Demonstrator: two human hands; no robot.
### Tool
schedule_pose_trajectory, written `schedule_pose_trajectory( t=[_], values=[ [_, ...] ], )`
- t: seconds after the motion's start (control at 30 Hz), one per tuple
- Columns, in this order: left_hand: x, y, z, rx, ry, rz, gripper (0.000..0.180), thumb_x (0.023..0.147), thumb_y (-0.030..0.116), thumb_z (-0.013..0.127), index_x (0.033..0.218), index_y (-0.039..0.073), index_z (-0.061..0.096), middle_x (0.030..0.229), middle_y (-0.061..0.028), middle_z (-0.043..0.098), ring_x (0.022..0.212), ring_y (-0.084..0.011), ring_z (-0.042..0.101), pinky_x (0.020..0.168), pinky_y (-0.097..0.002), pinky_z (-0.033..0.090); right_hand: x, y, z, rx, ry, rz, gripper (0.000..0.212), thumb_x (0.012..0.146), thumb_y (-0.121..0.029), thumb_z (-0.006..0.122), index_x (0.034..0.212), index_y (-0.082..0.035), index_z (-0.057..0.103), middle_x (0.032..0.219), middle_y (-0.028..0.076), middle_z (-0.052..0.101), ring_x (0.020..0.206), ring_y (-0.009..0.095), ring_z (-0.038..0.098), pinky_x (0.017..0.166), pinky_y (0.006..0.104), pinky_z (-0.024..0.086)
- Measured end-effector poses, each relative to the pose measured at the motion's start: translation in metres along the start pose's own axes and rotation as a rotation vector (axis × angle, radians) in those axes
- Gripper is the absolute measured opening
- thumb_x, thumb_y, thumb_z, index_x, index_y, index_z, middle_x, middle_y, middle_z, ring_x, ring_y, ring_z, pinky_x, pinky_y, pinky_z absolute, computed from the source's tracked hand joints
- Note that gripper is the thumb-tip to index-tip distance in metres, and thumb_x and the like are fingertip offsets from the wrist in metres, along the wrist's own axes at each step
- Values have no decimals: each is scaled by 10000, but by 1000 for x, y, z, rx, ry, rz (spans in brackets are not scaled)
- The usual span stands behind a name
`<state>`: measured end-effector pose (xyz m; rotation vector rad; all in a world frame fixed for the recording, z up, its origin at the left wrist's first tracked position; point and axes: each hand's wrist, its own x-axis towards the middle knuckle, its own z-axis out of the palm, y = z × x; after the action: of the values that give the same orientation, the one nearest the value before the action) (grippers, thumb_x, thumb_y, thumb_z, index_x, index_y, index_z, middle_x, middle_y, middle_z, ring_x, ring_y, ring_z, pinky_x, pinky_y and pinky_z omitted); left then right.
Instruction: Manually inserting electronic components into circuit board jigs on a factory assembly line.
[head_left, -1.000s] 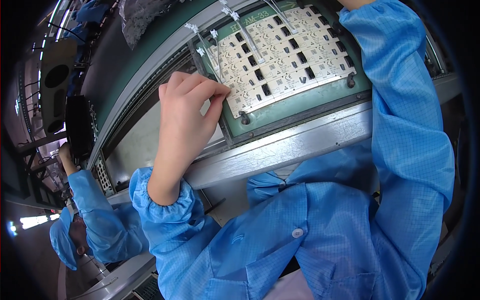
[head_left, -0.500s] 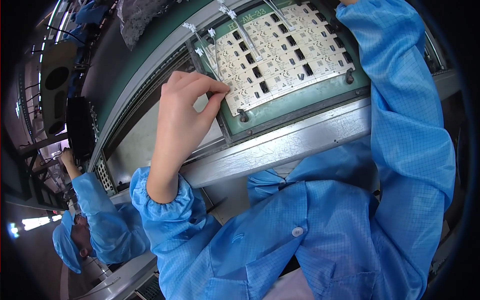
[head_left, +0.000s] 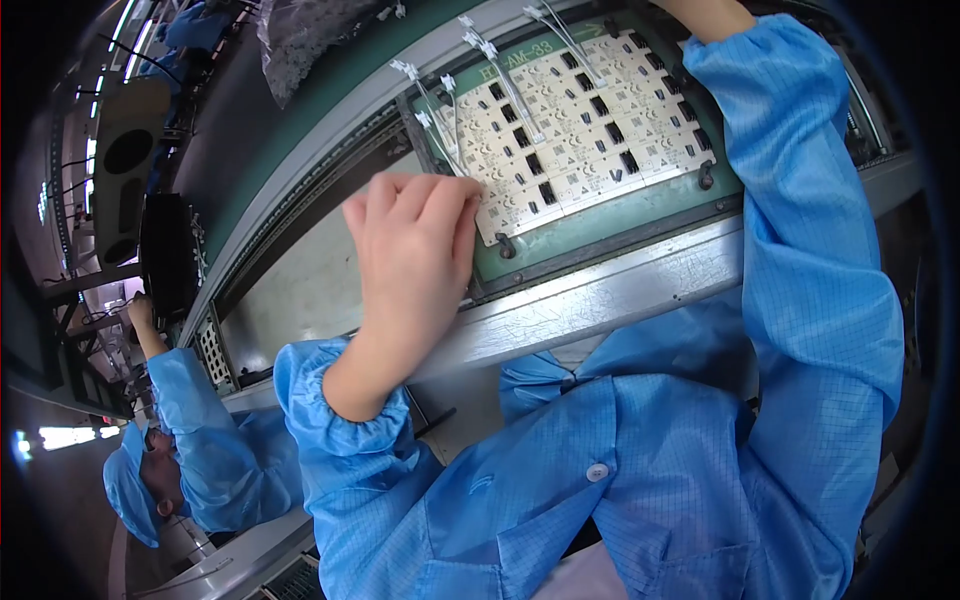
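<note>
A panel of white circuit boards [head_left: 583, 150] with rows of black parts lies in a green carrier [head_left: 600, 205] held by small black clips. My left hand [head_left: 415, 250] is closed at the panel's left edge, thumb and fingers pressed together; whatever they pinch is hidden. Close above those fingertips, thin white wires with white plug connectors [head_left: 405, 70] lie across the panel's left side. More wires with white connectors [head_left: 482, 45] rest over its upper part. Only the wrist and back of my right hand [head_left: 705, 15] show at the top edge, past the panel's far right corner; its fingers are out of frame.
A metal rail [head_left: 600, 260] runs along the near side of the carrier. Beyond the far rail, a clear plastic bag [head_left: 305, 45] lies on a green surface. Left of me, a person in blue workwear and cap [head_left: 215, 440] reaches toward the line.
The panel and carrier appear slightly lower and farther right in view. My left hand has turned at the panel's edge, its back now facing up and fingers more curled. More of my right wrist shows.
</note>
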<state>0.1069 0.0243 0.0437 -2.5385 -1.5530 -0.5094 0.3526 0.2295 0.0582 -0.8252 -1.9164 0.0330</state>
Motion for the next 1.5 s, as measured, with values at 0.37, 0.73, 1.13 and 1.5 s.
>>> schedule_pose_trajectory(
  t=[0.37,0.73,1.13,1.5],
  values=[
    [4,13,1,177,33,26,125,782,128,769,873,147,686,899,29,609,913,-209,550,861,-417,327,-18,2,-26,100,36,101,125,868,-48,608,972,21,624,678,127,637,600,204,629,588,325,486],
    [9,19,7,133,76,17,130,732,93,786,829,149,720,882,46,651,933,-204,557,866,-425,315,-17,6,-36,42,33,53,100,855,-59,590,934,-10,624,716,148,666,646,306,661,615,377,512],
    [4,8,9,-105,13,-93,145,743,77,782,870,139,749,913,42,681,942,-207,538,875,-369,336,-27,11,-28,46,89,-15,101,842,-64,592,919,-10,628,714,156,672,654,318,675,608,392,514],
    [11,15,2,19,23,-43,147,754,69,779,881,138,751,912,39,668,945,-220,533,862,-385,336,-19,9,-37,37,58,-3,108,844,-66,597,924,-3,633,712,147,680,640,293,680,592,370,513]
  ],
)
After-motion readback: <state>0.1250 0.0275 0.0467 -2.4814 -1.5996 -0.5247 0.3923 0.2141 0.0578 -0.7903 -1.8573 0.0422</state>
